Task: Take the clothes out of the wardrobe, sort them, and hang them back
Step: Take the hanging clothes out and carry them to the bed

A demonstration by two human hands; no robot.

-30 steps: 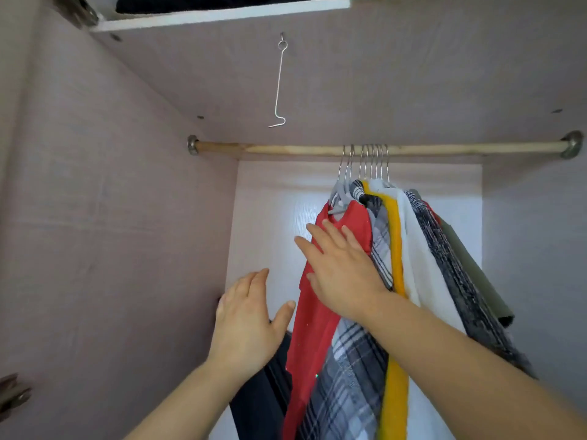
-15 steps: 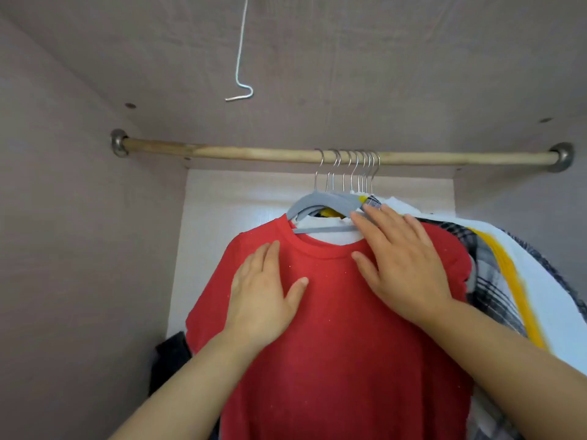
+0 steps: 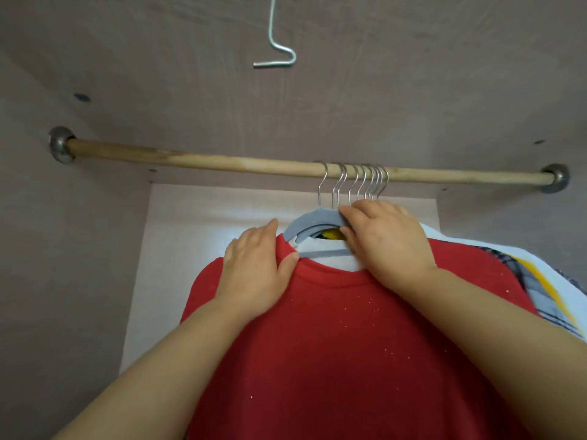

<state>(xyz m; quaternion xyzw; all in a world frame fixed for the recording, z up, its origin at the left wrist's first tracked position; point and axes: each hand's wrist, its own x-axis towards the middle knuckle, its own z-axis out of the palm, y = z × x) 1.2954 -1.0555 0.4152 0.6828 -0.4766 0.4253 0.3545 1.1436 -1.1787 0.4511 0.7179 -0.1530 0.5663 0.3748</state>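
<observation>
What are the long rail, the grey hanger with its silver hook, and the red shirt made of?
Long pale rail: probably bare wood, given the tan, streaky, unevenly worn surface.
Flat grey hanger: matte, perhaps plastic or flocked; hard to tell.
Its thin silver hook: shiny bent metal wire.
Red round-neck shirt: soft knit fabric, likely cotton-type, with a banded collar and pale lint specks.

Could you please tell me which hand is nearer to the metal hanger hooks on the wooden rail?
The right hand, gripping the grey hanger beneath the hooks. The left hand rests lower and leftward on the shoulder of the red shirt.
</observation>
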